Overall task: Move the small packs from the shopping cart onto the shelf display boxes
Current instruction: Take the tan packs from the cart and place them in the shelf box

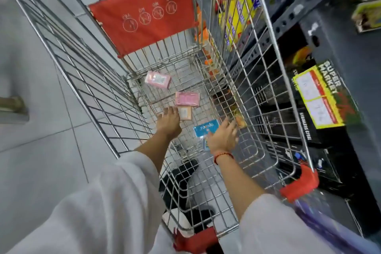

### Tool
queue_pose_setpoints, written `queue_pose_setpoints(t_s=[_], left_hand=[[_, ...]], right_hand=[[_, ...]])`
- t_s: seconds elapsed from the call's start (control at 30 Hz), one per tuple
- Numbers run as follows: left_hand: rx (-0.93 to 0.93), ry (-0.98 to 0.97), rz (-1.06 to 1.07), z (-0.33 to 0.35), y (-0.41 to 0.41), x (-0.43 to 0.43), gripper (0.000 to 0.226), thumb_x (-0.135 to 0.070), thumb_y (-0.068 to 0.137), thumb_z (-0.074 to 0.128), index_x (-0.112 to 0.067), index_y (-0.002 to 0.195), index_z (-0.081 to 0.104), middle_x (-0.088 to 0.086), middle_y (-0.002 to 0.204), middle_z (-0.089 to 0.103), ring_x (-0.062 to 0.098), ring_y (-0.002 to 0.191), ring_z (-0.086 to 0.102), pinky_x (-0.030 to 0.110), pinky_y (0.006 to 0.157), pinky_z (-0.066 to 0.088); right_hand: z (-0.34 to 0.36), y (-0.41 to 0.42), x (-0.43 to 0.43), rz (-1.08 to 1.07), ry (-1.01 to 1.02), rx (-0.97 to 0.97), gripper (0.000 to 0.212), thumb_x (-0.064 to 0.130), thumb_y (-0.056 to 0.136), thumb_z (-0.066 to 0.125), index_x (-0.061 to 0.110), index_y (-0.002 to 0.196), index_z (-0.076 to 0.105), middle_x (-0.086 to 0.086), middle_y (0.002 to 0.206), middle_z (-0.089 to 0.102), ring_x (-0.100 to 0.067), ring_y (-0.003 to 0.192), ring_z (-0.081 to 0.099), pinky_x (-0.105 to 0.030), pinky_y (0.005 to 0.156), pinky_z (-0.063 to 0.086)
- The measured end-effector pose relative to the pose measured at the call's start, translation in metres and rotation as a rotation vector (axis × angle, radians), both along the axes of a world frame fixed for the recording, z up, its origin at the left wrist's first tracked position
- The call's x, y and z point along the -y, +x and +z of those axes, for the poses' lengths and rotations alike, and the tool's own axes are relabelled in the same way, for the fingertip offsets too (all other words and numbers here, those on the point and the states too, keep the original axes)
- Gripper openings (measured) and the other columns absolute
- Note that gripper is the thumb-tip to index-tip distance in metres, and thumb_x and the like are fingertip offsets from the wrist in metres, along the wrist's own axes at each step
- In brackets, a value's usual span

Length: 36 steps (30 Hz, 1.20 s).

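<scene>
Both my arms reach down into the wire shopping cart (253, 80). On its floor lie small packs: a pink pack (158, 79) at the far end, a second pink pack (187, 99) in the middle, a peach pack (185, 112) just below it, and a blue pack (206, 128) nearer me. My left hand (169, 122) hovers with fingers apart, fingertips close to the peach pack, holding nothing. Fingers spread, my right hand (223, 136) is over the blue pack's right end and covers part of it. A red thread circles my right wrist.
The red child-seat flap (144, 14) closes the cart's far end. Dark shelving (334, 31) runs along the right with yellow boxes (241, 6) and black boxed goods with a yellow price tag (317, 101). Grey floor tiles (37, 150) lie to the left.
</scene>
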<state>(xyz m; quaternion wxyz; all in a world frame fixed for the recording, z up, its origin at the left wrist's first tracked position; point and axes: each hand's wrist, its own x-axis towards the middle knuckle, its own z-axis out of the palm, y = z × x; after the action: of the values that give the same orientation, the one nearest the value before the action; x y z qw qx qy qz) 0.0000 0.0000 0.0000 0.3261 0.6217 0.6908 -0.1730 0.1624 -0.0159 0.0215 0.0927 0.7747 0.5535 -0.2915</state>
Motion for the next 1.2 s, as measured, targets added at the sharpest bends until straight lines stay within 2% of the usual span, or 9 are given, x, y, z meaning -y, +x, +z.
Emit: queue_pose_setpoints(t_s=[0.13,0.3,0.4,0.63,0.73,0.83,1.0,1.1,1.2], left_hand=[[-0.026,0.076,-0.025,-0.005,0.0,0.002,0.081,-0.004,0.082,0.056,-0.008,0.148,0.009,0.019,0.144,0.029,0.033,0.134,0.029,0.054,0.106,0.038],[-0.11,0.143,-0.082,-0.017,0.002,0.002,0.07,-0.008,0.086,0.053,-0.007,0.145,0.015,0.019,0.133,0.043,0.033,0.121,0.045,0.05,0.105,0.038],[-0.166,0.076,-0.068,-0.016,0.009,0.011,0.066,-0.02,0.089,0.058,-0.006,0.142,0.021,0.017,0.129,0.047,0.031,0.105,0.057,0.052,0.102,0.042],[0.046,-0.051,0.401,-0.005,0.032,0.023,0.065,-0.03,0.075,0.074,0.0,0.122,0.041,0.015,0.11,0.056,0.028,0.093,0.061,0.038,0.074,0.058],[0.224,-0.04,0.574,0.008,0.043,0.026,0.042,-0.036,0.086,0.062,0.002,0.101,0.053,0.01,0.086,0.057,0.018,0.065,0.056,0.022,0.046,0.043],[0.413,-0.024,0.762,0.02,0.047,0.027,0.044,-0.037,0.094,0.05,0.005,0.088,0.059,0.01,0.076,0.056,0.019,0.06,0.051,0.023,0.05,0.041],[0.603,-0.064,1.035,0.048,0.04,0.035,0.025,-0.016,0.095,0.05,-0.005,0.074,0.057,0.01,0.078,0.057,0.016,0.063,0.051,0.024,0.055,0.043],[0.721,-0.013,1.231,0.069,0.038,0.047,0.024,-0.017,0.095,0.05,-0.005,0.075,0.055,0.01,0.082,0.058,0.017,0.07,0.056,0.027,0.064,0.049],[0.882,0.042,1.297,0.103,0.04,0.063,0.026,-0.019,0.096,0.049,-0.008,0.074,0.056,0.008,0.076,0.06,0.016,0.065,0.056,0.03,0.066,0.051]], right_hand=[[-0.006,0.006,0.026,-0.24,0.032,-0.025,0.082,0.03,0.083,0.065,0.011,0.146,0.017,-0.024,0.149,0.028,-0.039,0.125,0.044,-0.046,0.09,0.053],[-0.02,0.003,0.041,-0.298,0.023,-0.065,0.082,0.018,0.087,0.061,0.018,0.149,0.007,-0.025,0.151,0.021,-0.034,0.114,0.051,-0.03,0.073,0.051],[-0.019,0.001,0.042,-0.325,0.014,-0.077,0.078,0.015,0.089,0.059,0.023,0.148,0.009,-0.028,0.143,0.031,-0.033,0.109,0.054,-0.026,0.064,0.045],[-0.007,0.005,0.027,-0.626,0.025,-0.413,0.071,0.016,0.079,0.068,0.022,0.139,0.03,-0.015,0.116,0.055,-0.03,0.094,0.06,-0.032,0.066,0.054],[0.004,0.01,0.025,-0.866,-0.077,-0.627,0.054,0.028,0.081,0.064,0.013,0.128,0.042,-0.009,0.109,0.056,-0.024,0.091,0.061,-0.037,0.071,0.059],[0.018,0.015,0.026,-1.116,-0.132,-0.856,0.041,0.027,0.089,0.057,0.009,0.125,0.045,-0.017,0.106,0.057,-0.029,0.09,0.065,-0.039,0.077,0.059],[0.052,0.022,0.035,-0.868,-0.101,-0.934,0.04,0.023,0.093,0.053,0.009,0.13,0.047,-0.016,0.113,0.062,-0.032,0.1,0.065,-0.04,0.083,0.054],[0.075,0.025,0.041,-0.775,-0.028,-0.94,0.037,0.023,0.092,0.055,0.008,0.126,0.051,-0.009,0.101,0.065,-0.021,0.08,0.068,-0.03,0.064,0.057],[0.106,0.026,0.046,-0.731,0.103,-0.961,0.028,0.017,0.091,0.057,0.006,0.117,0.056,-0.017,0.113,0.066,-0.02,0.076,0.066,-0.028,0.057,0.055]])
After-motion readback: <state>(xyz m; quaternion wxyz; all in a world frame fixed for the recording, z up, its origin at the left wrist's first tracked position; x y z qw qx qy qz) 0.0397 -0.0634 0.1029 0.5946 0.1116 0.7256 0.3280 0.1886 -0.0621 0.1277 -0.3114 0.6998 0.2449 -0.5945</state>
